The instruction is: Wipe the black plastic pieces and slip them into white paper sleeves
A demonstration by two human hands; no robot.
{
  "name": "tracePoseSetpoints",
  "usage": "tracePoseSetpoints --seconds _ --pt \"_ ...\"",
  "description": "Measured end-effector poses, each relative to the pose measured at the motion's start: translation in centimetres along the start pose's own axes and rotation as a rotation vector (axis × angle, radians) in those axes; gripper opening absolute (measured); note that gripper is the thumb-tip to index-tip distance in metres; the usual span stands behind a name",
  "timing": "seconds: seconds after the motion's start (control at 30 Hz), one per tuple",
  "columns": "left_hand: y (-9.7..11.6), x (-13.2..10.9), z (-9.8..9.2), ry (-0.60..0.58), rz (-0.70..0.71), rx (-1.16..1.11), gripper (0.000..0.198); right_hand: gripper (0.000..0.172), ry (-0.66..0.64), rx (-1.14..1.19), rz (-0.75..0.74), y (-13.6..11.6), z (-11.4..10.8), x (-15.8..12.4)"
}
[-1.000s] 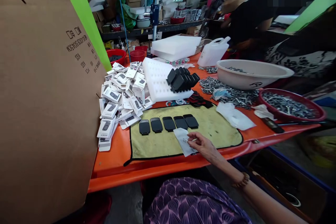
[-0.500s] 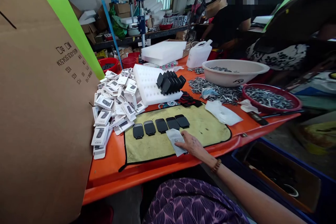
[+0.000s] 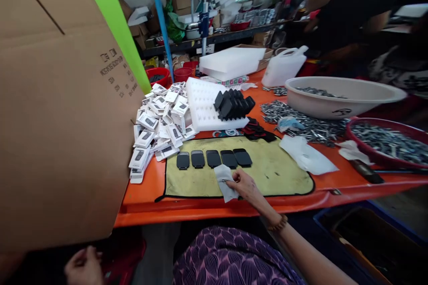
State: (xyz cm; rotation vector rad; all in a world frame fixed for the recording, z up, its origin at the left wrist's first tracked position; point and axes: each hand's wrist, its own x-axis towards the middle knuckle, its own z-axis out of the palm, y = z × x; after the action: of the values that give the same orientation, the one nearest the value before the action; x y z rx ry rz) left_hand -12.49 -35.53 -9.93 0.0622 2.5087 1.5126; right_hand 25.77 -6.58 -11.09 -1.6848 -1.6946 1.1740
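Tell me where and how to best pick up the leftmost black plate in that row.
The leftmost plate is probably best pinched by its left and right edges, coming from above on the near side. It lies flat on the cloth, with a narrow gap before the next plate.

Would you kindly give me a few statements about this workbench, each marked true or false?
The right hand pinches a small white pouch. True.
Five flat black plates lie in a row on the yellow cloth. True.
The right wrist is bare. False: that wrist wears a beaded bracelet.
Black pieces stand on the right side of the white foam tray. True.
The small white boxes lie right of the foam tray. False: the boxes are heaped left of it.
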Motion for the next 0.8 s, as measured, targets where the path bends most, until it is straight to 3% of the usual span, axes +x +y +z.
tracePoseSetpoints --seconds 0.07,0.13,0.23,0.3,0.33,0.47,0.57,0.67,0.8 --pt "-2.2 -3.0 1.8 -0.029 -0.109 -0.040 0.038 0.032 -0.141 0.216 0.018 -1.0 0.8 -0.8" --pt "-3.0 -7.2 4.0 -0.274 -0.195 -0.108 0.052 0.043 -0.336 0.439 0.064 -2.4 2.1 -1.9" --pt "-1.3 -13.4 7.3 -0.629 -0.315 -0.268 0.067 0.057 -0.565 0.625 0.096 -4.8 5.2 -4.2" --pt "0.5 -16.3 8.9 -0.809 -0.374 -0.377 0.069 0.061 -0.692 0.652 0.080 -6.2 7.5 -6.1" --pt "1.3 -17.2 9.3 -0.838 -0.352 -0.449 0.067 0.060 -0.763 0.644 0.057 -6.8 8.7 -7.0" --pt "2.1 -17.7 8.3 -0.739 -0.277 -0.595 0.062 0.055 -0.967 0.545 -0.106 -7.5 12.0 -9.7" --pt "1.3 -15.8 5.1 -0.587 -0.250 -0.517 0.063 0.058 -0.921 0.453 -0.188 -6.4 12.9 -9.8" --pt "1.0 -12.9 0.3 -0.331 -0.121 -0.375 0.061 0.053 -0.784 0.404 -0.177 -4.5 12.8 -8.8" --pt "2.3 -8.2 -5.6 0.092 0.124 -0.060 0.041 0.050 -0.702 0.428 -0.065 -2.6 11.8 -7.7"
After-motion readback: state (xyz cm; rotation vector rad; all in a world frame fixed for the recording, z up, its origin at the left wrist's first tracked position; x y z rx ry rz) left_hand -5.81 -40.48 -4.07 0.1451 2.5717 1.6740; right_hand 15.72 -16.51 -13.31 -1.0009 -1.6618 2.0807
